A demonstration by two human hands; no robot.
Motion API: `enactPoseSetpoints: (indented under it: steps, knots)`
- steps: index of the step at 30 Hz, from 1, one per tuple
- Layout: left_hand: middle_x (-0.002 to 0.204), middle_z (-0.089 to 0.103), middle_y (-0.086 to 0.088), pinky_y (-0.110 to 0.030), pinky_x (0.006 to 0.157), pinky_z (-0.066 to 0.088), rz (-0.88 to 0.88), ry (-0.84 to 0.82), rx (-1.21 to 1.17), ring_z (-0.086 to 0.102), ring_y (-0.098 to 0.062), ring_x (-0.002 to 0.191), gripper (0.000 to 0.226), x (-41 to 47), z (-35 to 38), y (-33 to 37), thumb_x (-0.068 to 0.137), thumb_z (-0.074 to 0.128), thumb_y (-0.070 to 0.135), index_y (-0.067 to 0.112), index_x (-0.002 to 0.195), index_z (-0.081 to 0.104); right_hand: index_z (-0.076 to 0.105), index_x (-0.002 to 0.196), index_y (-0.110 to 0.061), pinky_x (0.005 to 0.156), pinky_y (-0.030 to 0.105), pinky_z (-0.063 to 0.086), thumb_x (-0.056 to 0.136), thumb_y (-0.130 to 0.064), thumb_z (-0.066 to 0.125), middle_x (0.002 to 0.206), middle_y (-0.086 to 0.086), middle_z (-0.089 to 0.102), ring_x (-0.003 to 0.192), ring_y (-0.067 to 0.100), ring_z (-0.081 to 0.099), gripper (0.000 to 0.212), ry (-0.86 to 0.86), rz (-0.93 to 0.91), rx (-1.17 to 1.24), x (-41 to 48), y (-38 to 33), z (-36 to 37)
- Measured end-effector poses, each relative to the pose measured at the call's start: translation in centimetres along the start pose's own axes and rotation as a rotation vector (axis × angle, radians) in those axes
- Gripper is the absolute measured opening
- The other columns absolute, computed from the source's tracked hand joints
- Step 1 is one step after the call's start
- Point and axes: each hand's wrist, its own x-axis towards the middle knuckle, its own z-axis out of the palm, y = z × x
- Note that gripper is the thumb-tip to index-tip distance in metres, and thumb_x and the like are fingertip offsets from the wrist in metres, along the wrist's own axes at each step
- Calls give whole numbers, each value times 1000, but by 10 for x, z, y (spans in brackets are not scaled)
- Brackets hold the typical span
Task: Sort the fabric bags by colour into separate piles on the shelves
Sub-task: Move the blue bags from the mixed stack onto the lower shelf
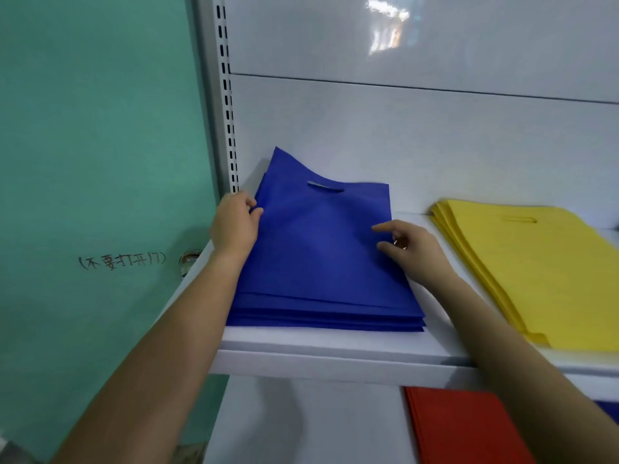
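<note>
1. White shelf (318, 360) against a green wall (100, 128): the blue pile (318, 262) lies at its left end. The left hand (234, 226) pinches the pile's left edge, thumb on top and fingers curled at the side. I can't tell how many bags it has caught.
2. The right hand (412, 252) rests on the top bag (318, 222) near its right edge. Its fingers are loose and half bent, and it grasps nothing.
3. A tug from the pinching hand could drag the upper bags out of square. They would go towards the shelf's left edge, where little room shows.
4. The top bag's far left corner stands up against the back panel. The cloth looks thin and slippery, so a press from the right may wrinkle it rather than flatten it.
5. The pile's front lies close to the shelf's front edge. A pull towards the person could slide bags over it and onto the red pile (462, 426) on the shelf below, mixing colours.
6. The yellow pile (542, 269) sits near on the right, apart from the blue. The right forearm passes just beside its front corner, and a careless sweep could skew it.
</note>
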Motion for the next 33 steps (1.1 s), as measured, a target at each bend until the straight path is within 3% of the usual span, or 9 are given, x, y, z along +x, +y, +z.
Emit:
enactPoseSetpoints:
  steps: [3, 6, 11, 13, 16, 19, 23, 29, 33]
  knots:
    - [103, 64, -10, -33, 69, 44, 21, 31, 15, 58, -26, 93, 17, -2, -5, 6, 90, 58, 22, 8, 100, 61, 66, 102, -18, 59, 4, 36, 88, -13, 61, 75, -14, 50, 67, 3, 46, 15, 71, -9, 22, -11, -11, -4]
    - [109, 64, -8, -31, 71, 42, 99, 8, -50, 59, -24, 98, 24, -10, -10, 18, 92, 54, 21, 10, 114, 56, 64, 95, -22, 70, 8, 39, 89, -9, 58, 96, -3, 64, 83, 8, 55, 15, 176, 51, 161, -30, -18, -5]
    - [122, 58, -7, -29, 82, 41, 425, -7, -146, 54, -24, 108, 33, -31, -18, 56, 95, 45, 10, 15, 127, 53, 57, 122, -21, 62, 8, 46, 93, -12, 53, 108, -8, 59, 80, 6, 55, 31, 329, 184, 342, -84, -19, -21]
    - [120, 57, -7, -25, 82, 39, 509, -12, -201, 55, -22, 105, 31, -42, -20, 76, 94, 44, 8, 12, 123, 56, 50, 131, -22, 74, 13, 48, 91, -10, 54, 121, -9, 54, 92, 7, 55, 41, 371, 201, 360, -110, -14, -30]
    - [119, 57, -5, -21, 85, 40, 542, -90, -347, 54, -16, 101, 30, -70, -17, 105, 93, 47, 10, 11, 122, 57, 45, 134, -25, 95, 34, 47, 90, -5, 53, 132, -11, 47, 115, 13, 52, 48, 441, 227, 336, -152, 0, -43]
    - [118, 56, -3, -11, 81, 36, 531, -176, -470, 51, -10, 93, 32, -108, -4, 132, 93, 51, 14, 12, 124, 56, 45, 133, -28, 99, 44, 43, 90, -4, 52, 133, -11, 47, 120, 15, 50, 49, 546, 285, 284, -199, 19, -60]
    - [123, 55, -7, -10, 84, 35, 594, -271, -572, 52, -15, 104, 36, -166, 22, 169, 91, 53, 10, 7, 126, 54, 44, 135, -30, 96, 47, 44, 92, -8, 51, 135, -10, 46, 119, 16, 49, 49, 673, 397, 216, -260, 48, -89]
    - [133, 46, -12, -13, 94, 31, 701, -446, -628, 43, -18, 120, 45, -269, 72, 234, 89, 53, 6, 4, 133, 45, 39, 138, -24, 104, 42, 40, 93, -6, 48, 136, -10, 40, 128, 13, 40, 49, 774, 561, 126, -345, 96, -136]
    - [139, 42, -9, -6, 96, 22, 683, -568, -612, 37, -15, 127, 47, -343, 110, 269, 91, 52, 8, 6, 137, 41, 37, 139, -24, 100, 26, 37, 94, -8, 48, 141, -8, 38, 127, 9, 38, 49, 797, 705, 106, -411, 138, -162]
